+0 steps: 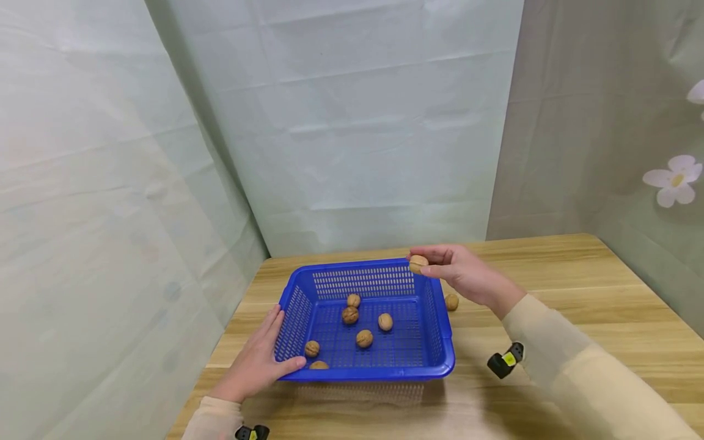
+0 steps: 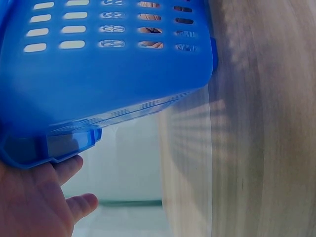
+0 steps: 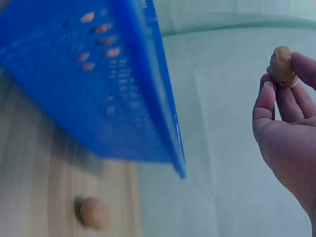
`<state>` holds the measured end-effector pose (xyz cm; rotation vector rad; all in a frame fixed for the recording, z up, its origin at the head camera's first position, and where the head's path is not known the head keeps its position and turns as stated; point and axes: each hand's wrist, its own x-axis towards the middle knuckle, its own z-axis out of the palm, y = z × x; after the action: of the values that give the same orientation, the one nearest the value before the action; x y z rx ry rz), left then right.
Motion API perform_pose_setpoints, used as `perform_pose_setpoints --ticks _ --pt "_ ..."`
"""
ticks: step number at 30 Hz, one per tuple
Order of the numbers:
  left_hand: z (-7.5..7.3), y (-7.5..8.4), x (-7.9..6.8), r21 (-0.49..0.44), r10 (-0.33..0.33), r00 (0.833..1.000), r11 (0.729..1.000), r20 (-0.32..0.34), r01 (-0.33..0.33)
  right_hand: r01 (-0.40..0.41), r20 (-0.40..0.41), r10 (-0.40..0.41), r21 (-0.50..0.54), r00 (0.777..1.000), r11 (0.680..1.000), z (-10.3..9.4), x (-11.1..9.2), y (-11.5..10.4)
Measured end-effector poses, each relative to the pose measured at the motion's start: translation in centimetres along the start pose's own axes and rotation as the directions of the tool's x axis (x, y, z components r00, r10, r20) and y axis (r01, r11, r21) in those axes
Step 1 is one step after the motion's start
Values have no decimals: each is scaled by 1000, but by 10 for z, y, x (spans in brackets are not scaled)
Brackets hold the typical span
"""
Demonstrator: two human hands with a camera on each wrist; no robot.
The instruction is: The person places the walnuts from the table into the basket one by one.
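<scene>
A blue plastic basket [image 1: 379, 373] with slotted walls stands on the wooden table, several walnuts [image 1: 364, 338] lying on its floor. At its near left corner my left hand [image 1: 258, 357] holds the rim, the thumb over the front edge and the fingers along the left side. In the left wrist view two fingertips [image 2: 88, 201] show outside the basket. My right hand [image 1: 462, 272] pinches a light brown walnut [image 1: 418, 264] between thumb and fingers, above the basket's far right corner. The same walnut [image 3: 283, 67] is plain in the right wrist view.
One loose walnut [image 1: 451, 302] lies on the table [image 1: 550, 287] just right of the basket, below my right hand. Pale hanging cloth [image 1: 363, 134] closes off the back and left sides. More cloth with printed white flowers hangs on the right.
</scene>
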<state>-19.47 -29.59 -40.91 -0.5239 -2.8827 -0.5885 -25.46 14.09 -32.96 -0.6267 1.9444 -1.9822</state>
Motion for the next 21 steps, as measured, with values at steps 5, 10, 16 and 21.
perform_pose_setpoints --ticks 5,10,16,21 --pt "0 0 0 -1 -5 1000 1000 0 5 7 31 -8 33 999 999 17 22 -4" --pt "1 1 -1 -2 -6 1000 1000 -5 6 -4 55 2 35 999 999 29 40 -2" --pt "2 3 -3 -5 -17 1000 1000 -2 17 -20 56 20 -10 998 1000 37 54 5" --pt "3 6 -3 -3 -22 1000 1000 3 22 -63 25 64 -49 998 997 40 61 9"
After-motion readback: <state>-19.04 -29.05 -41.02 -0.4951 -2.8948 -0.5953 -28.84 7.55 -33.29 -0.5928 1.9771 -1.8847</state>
